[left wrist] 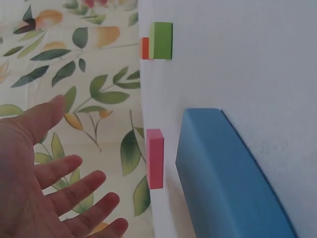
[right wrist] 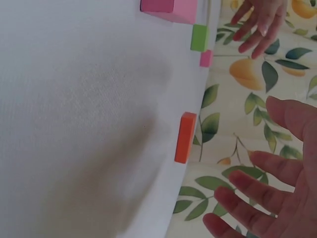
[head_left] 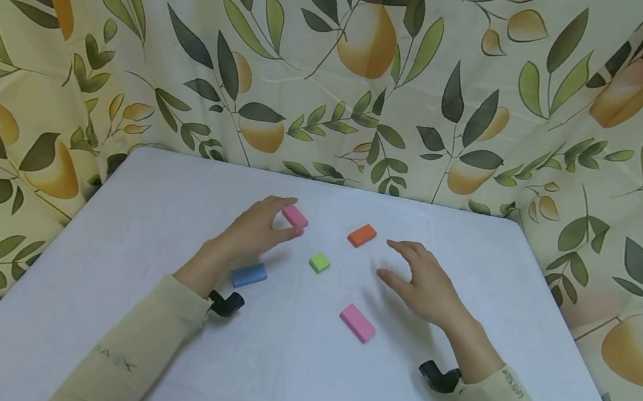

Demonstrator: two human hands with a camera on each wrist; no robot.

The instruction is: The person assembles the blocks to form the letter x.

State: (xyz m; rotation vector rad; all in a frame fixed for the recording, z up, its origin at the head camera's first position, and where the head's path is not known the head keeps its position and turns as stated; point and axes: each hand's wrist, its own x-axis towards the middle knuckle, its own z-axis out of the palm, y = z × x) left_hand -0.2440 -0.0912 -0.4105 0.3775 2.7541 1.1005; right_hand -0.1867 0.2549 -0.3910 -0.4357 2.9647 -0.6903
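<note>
My left hand (head_left: 255, 224) hovers by the far pink block (head_left: 295, 216), thumb and fingers spread; the left wrist view shows that pink block (left wrist: 155, 158) lying on the table, apart from the fingers (left wrist: 84, 191). A blue block (head_left: 249, 275) lies beneath the left wrist and looms large in the left wrist view. To the right, my right hand (head_left: 426, 283) is held over the table, fingers extended and nothing between them. Closest to it lies an orange block (head_left: 362, 235), which stands apart from the fingertips in the right wrist view.
A small green block (head_left: 319, 263) sits between the two hands. Another pink block (head_left: 357, 323) lies nearer, toward the front. Everything rests on a white-covered table (head_left: 288, 370), with a leaf-and-fruit patterned curtain (head_left: 360, 132) behind it and on both sides.
</note>
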